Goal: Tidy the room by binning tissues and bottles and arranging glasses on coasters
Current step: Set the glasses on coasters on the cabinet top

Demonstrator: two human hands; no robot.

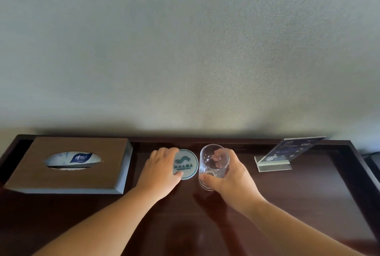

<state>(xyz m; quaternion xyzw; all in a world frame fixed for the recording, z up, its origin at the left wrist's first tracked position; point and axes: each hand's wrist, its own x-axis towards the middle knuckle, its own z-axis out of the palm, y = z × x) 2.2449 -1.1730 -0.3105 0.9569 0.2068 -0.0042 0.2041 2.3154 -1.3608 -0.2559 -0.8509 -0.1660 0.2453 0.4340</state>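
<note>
A round white coaster (188,163) with a green wave logo lies near the back of the dark wooden desk (298,194). My left hand (162,171) grips its left edge, fingers over the rim and thumb at the front. Just right of it stands a clear empty drinking glass (213,165), upright on the desk beside the coaster and not on it. My right hand (232,175) is wrapped around the glass from the right, fingers behind and thumb in front.
A brown tissue box (82,175) with a blue-and-white tissue pack in its oval slot sits at the left. A clear acrylic sign stand (287,153) leans at the back right. The desk has a raised rim against a plain grey wall.
</note>
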